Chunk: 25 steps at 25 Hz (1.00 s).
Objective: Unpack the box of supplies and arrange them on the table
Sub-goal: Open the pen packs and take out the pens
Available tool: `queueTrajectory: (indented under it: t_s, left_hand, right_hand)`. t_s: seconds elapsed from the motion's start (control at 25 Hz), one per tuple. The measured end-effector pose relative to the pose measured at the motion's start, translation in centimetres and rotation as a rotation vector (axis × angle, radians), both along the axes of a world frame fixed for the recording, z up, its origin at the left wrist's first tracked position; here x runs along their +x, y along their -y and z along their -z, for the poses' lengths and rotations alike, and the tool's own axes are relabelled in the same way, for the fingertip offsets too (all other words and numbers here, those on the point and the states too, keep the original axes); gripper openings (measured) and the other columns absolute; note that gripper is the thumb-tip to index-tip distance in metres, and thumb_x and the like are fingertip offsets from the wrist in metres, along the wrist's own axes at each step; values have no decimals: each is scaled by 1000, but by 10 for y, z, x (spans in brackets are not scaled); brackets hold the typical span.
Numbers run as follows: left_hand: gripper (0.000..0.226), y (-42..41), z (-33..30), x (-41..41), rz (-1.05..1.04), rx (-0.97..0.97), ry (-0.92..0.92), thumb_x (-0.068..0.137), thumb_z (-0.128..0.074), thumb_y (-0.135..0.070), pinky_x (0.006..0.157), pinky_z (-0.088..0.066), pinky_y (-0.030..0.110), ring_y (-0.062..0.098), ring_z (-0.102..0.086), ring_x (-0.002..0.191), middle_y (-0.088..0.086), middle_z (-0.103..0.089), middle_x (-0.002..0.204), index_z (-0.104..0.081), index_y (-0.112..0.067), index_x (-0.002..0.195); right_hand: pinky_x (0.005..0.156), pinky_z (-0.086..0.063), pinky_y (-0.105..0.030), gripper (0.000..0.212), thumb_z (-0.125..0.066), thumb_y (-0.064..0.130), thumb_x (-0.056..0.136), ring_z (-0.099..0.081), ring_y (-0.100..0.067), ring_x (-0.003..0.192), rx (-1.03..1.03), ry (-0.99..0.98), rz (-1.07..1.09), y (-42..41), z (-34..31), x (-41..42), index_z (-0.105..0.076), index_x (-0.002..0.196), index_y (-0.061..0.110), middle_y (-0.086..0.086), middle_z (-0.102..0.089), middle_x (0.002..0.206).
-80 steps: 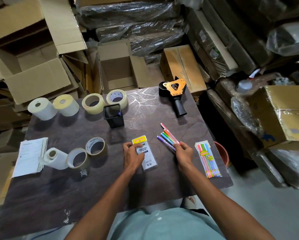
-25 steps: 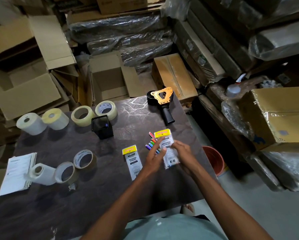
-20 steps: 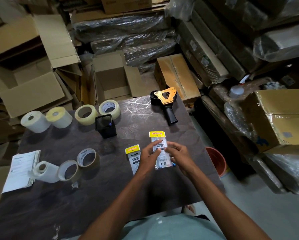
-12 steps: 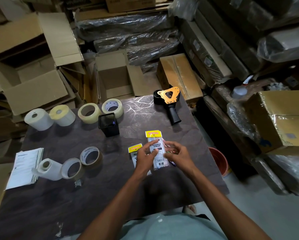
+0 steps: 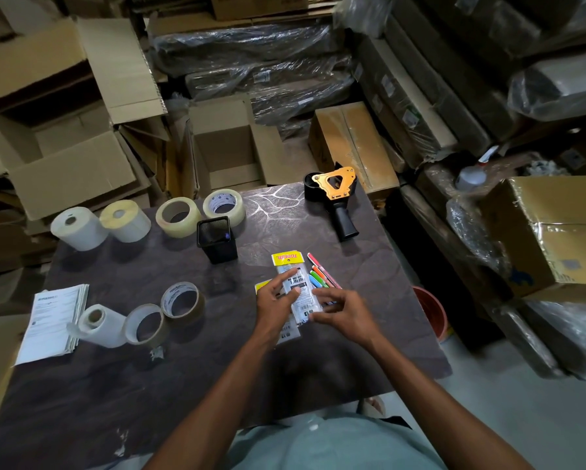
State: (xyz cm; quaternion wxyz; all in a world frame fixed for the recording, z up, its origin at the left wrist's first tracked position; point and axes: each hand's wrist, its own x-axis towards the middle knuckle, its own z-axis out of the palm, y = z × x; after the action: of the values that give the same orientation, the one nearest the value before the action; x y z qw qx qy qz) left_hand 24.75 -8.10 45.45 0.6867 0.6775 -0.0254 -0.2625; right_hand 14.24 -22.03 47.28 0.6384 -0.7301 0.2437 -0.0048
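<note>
A clear packet with a yellow header [image 5: 293,266] lies on the dark table [image 5: 115,368], right of centre. My left hand [image 5: 276,300] pinches its middle between thumb and forefinger. My right hand [image 5: 340,310] brackets its lower right end with thumb and forefinger, the other fingers spread. A second, similar packet [image 5: 288,334] lies just to the left, mostly hidden under my left hand. Several loose coloured pens [image 5: 322,276] lie against the held packet's right side. The open cardboard box [image 5: 227,147] stands behind the table.
Along the back of the table are two label rolls [image 5: 79,227], two tape rolls [image 5: 178,217], a black mesh cup [image 5: 217,239] and an orange tape dispenser [image 5: 335,195]. Front left holds three rolls [image 5: 145,327] and a paper stack [image 5: 54,323]. An orange bucket [image 5: 430,313] stands by the right edge.
Both hands carried the yellow-headed packet from above the pens leftward and down beside the first packet. The pens show again on its right.
</note>
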Motion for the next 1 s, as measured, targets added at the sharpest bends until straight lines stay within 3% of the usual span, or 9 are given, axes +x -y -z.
queueTrajectory:
  t_s: [0.12,0.36,0.44,0.56,0.76,0.92,1.0]
  left_hand:
    - [45,-6,1,0,-17,2,-28,85,-70,5,77,-61,52,28,-74,92,12,-72,116,-71,-25,119]
    - [46,-7,-2,-2,-54,1,-15,83,-68,11,70,-62,37,19,-75,83,13,-73,112,-70,-19,119]
    - [46,-8,-5,-4,-66,3,-16,84,-67,11,68,-62,34,16,-75,81,10,-73,109,-69,-16,122]
    - [46,-11,-7,-4,-65,18,-33,85,-69,7,69,-63,37,16,-75,82,2,-73,106,-69,-18,123]
    - [46,-13,-7,-2,-61,19,-33,84,-68,10,69,-63,37,16,-75,79,6,-73,106,-69,-15,123]
    - [45,-12,-7,0,-84,18,-36,84,-67,11,67,-62,33,16,-74,78,5,-74,102,-69,-16,120]
    - [44,-12,-8,2,-85,18,-37,85,-66,11,66,-62,31,12,-74,76,-2,-73,98,-68,-16,120]
  right_hand:
    - [78,-62,-35,45,-87,5,72,-76,-16,87,14,-20,15,-3,2,3,-72,114,10,-5,-77,104]
    - [74,-62,-26,29,-86,6,73,-76,-11,80,-50,-68,66,-10,7,4,-76,100,4,-6,-78,92]
    - [68,-59,-20,23,-86,7,73,-75,-10,75,-67,-73,83,-11,7,3,-77,94,6,-3,-78,85]
    - [72,-59,-24,16,-87,10,73,-75,-13,74,-81,-60,85,-12,10,3,-77,86,8,-2,-77,77]
    - [78,-61,-35,5,-80,18,79,-74,-18,76,-144,-17,37,-15,15,2,-76,80,16,0,-76,77]
    - [74,-57,-23,7,-81,21,75,-69,-7,85,-328,88,68,-19,11,-1,-76,77,25,9,-74,84]
    - [69,-58,-24,10,-81,18,74,-68,-6,91,-377,158,57,-20,9,-3,-76,78,25,11,-73,89]
